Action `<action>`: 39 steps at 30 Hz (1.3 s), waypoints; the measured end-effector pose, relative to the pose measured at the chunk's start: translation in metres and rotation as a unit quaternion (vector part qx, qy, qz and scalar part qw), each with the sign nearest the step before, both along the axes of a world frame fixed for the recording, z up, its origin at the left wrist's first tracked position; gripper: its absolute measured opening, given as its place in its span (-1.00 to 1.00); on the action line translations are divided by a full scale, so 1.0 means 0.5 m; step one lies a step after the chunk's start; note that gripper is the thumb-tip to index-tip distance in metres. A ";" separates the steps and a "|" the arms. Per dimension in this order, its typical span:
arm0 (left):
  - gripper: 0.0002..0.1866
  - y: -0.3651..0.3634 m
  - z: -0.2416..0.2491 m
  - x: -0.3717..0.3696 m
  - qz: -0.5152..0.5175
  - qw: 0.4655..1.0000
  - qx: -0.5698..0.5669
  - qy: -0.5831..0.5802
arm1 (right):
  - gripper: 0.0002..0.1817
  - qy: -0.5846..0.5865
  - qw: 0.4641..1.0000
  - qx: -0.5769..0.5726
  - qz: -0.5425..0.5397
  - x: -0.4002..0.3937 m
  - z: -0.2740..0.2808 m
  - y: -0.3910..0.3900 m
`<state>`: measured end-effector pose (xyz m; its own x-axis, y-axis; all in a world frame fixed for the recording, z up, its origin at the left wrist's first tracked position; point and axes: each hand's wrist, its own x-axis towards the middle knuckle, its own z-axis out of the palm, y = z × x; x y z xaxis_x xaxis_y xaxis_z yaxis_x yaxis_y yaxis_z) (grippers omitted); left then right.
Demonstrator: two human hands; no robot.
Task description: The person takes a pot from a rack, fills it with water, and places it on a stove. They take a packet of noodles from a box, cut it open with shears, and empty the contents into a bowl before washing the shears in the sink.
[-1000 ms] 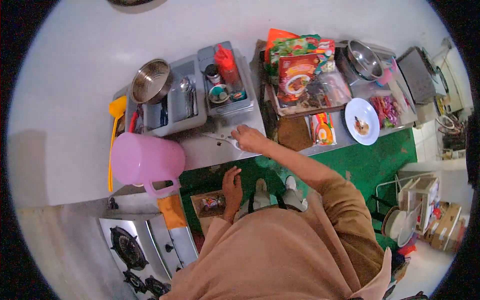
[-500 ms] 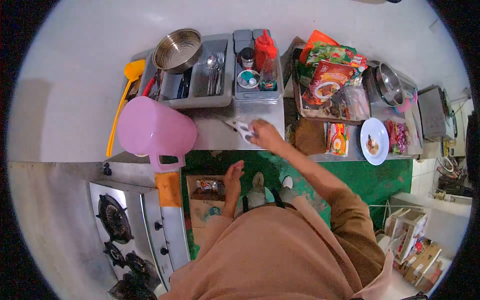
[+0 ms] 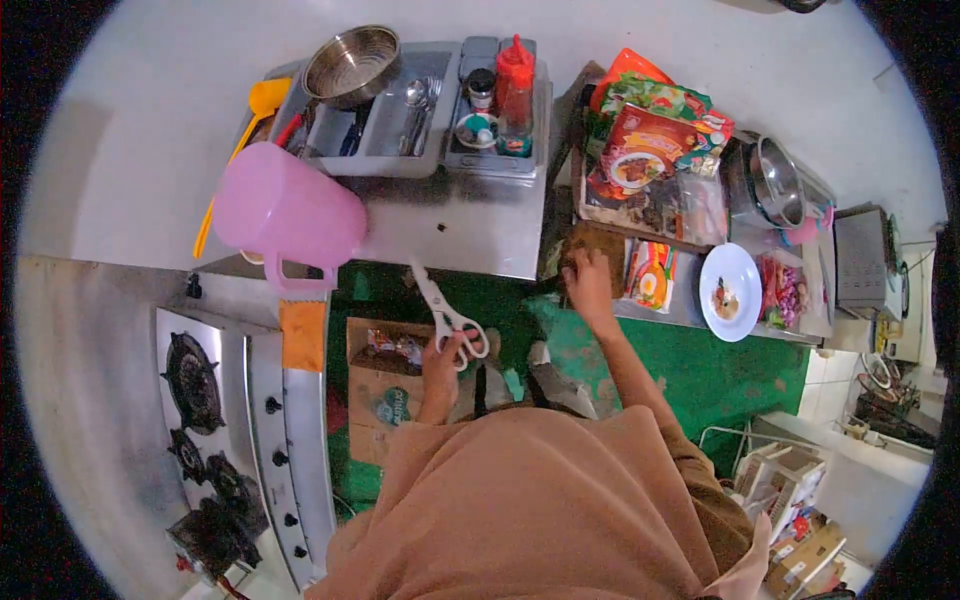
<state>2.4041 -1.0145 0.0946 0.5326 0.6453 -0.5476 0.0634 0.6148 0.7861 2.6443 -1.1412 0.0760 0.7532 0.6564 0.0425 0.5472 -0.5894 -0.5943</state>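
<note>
A pair of white-handled scissors (image 3: 447, 318) is in my left hand (image 3: 440, 368), out in front of my body above the floor, with its blades pointing up toward the counter edge. The fingers of that hand are closed around one handle loop. My right hand (image 3: 592, 290) is at the front of the right counter, fingers apart over the brown board (image 3: 600, 243). Just right of those fingers lies an instant noodle packet (image 3: 652, 274). Whether the fingertips press on the board is hard to see.
A pink pitcher (image 3: 290, 210) stands at the left counter's edge, before a grey cutlery tray (image 3: 400, 163). Food pouches (image 3: 640, 145) fill a tray on the right, near a white plate (image 3: 730, 292). A gas stove (image 3: 215, 420) is at lower left, beside a cardboard box (image 3: 380, 400).
The scissors have passed from my right hand over the counter to my left hand. My right hand has moved right to the brown board. The view has shifted slightly.
</note>
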 end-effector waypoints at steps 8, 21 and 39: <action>-0.68 -0.068 0.053 -0.006 0.039 0.997 0.059 -0.013 | -0.38 -0.156 0.975 -0.158 -0.026 0.032 -0.048 -0.043; -0.74 -0.129 0.141 0.046 0.020 0.974 0.222 0.048 | -0.73 0.392 0.888 0.099 0.219 -0.153 0.128 -0.026; -0.71 -0.126 0.148 -0.038 -0.043 0.999 -0.030 -0.013 | -0.70 0.257 0.920 -0.027 0.294 -0.163 0.195 -0.050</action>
<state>2.3849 -1.0773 0.1688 0.5989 0.5635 -0.5690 0.0986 0.6533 0.7506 2.5629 -1.1661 0.1738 0.1792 0.9473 -0.2656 0.4350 -0.3185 -0.8422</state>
